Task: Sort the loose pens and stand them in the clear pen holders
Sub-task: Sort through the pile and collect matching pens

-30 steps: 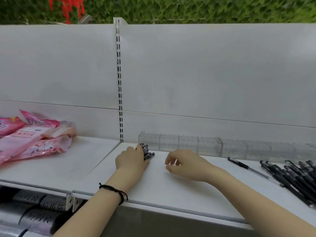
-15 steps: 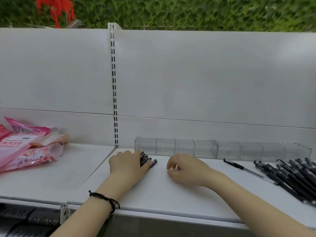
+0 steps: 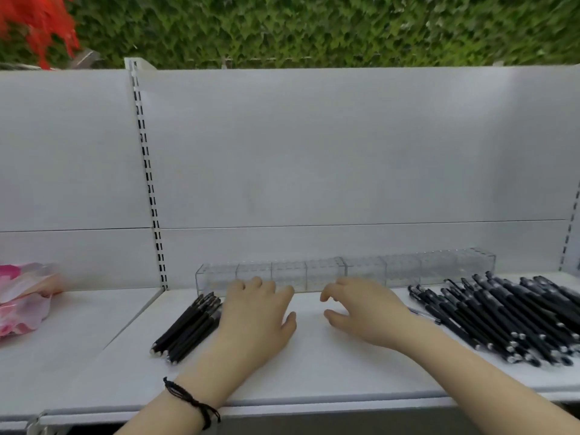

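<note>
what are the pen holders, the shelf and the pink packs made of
Pen holders: clear rigid plastic, likely acrylic; the white panel behind shows through their glossy walls. Shelf: probably white painted metal, matte and thin-edged. Pink packs: soft plastic film, going by the crinkles and sheen.

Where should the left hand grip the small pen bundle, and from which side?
Around the middle of the bundle, from above on its right, where the left hand lies. It lies flat, shafts parallel, so one crosswise grasp probably takes all.
</note>
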A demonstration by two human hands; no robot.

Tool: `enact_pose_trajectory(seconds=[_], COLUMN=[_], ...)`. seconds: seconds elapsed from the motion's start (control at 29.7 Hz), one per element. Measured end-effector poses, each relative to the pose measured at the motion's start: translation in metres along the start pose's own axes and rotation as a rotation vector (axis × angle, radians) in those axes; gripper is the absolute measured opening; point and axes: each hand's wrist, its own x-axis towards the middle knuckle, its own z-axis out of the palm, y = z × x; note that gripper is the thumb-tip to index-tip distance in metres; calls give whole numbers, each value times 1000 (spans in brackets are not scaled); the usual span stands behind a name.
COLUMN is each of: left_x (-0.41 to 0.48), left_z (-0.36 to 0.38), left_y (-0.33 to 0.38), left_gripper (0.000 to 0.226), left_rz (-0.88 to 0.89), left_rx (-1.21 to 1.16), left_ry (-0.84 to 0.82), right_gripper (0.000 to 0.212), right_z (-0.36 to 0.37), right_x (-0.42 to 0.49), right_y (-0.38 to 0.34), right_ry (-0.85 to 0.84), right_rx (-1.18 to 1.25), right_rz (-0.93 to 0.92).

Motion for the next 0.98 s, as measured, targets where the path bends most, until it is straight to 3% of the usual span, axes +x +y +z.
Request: enact_pose_trajectory(seconds=[0.44,0.64,0.98], left_x=[73,95,137], left_z=[-6,-5,4], left_y=[149,178,196], left_gripper=[42,40,36], left_rz=[-6,-64,-64], left_rx=[35,58,87], left_ry=[-47,-16,19], right_gripper=[34,39,39], right_z=[-45,-55,-47], right_x=[-53,-53,-27], right_y=[154,206,236], right_ry=[17,12,-63], right_rx=[-110,-180,-198], right_rz=[17,-12,-72])
